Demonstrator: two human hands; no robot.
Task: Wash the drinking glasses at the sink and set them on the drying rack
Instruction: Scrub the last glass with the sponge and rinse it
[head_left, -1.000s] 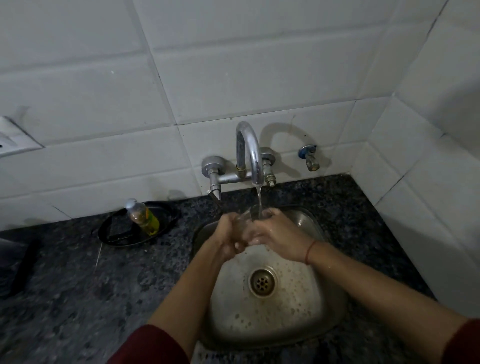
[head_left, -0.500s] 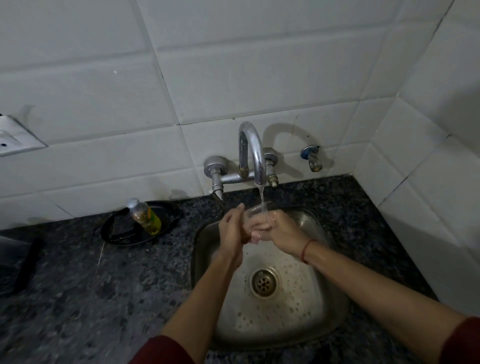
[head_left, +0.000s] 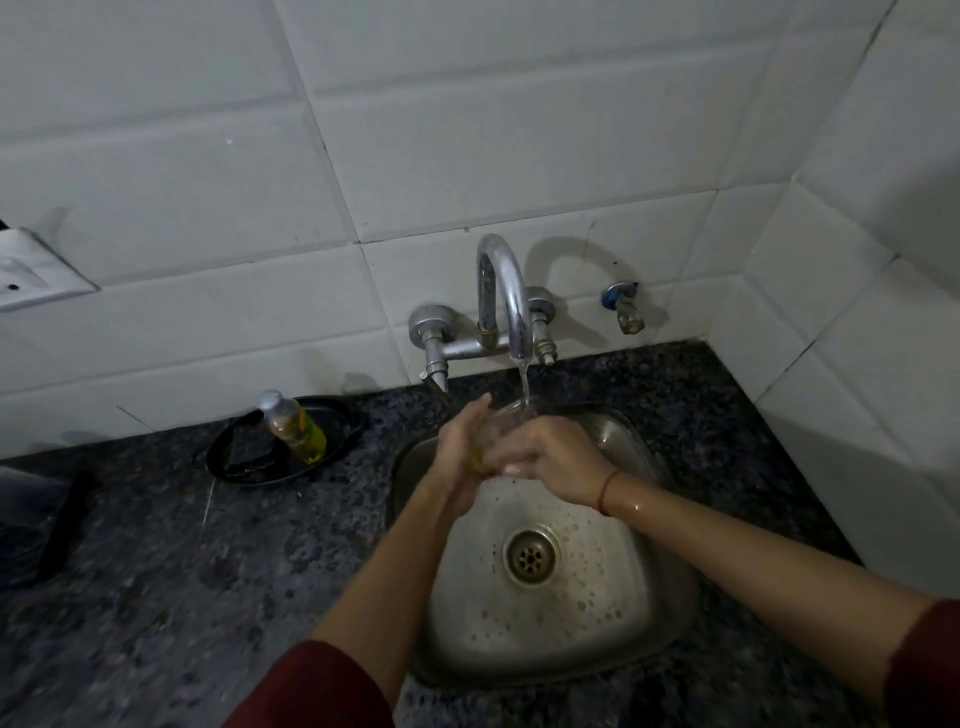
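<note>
A clear drinking glass (head_left: 506, 415) is held between both hands over the back of the steel sink (head_left: 670, 613), its rim under the water running from the curved faucet (head_left: 506, 291). My left hand (head_left: 462, 441) presses against the glass's left side, fingers pointing up. My right hand (head_left: 550, 452) wraps it from the right. Most of the glass is hidden by the fingers. Something yellowish shows between the palms; I cannot tell what it is.
A black dish (head_left: 239, 457) with a small yellow-green bottle (head_left: 293, 426) sits on the dark granite counter (head_left: 182, 597) left of the sink. A dark object lies at the far left edge (head_left: 57, 525). White tiled walls close in behind and on the right.
Both hands have stayed under the stream, shifting slightly around the glass. The left fingers have risen higher along its side. The view has moved a little.
</note>
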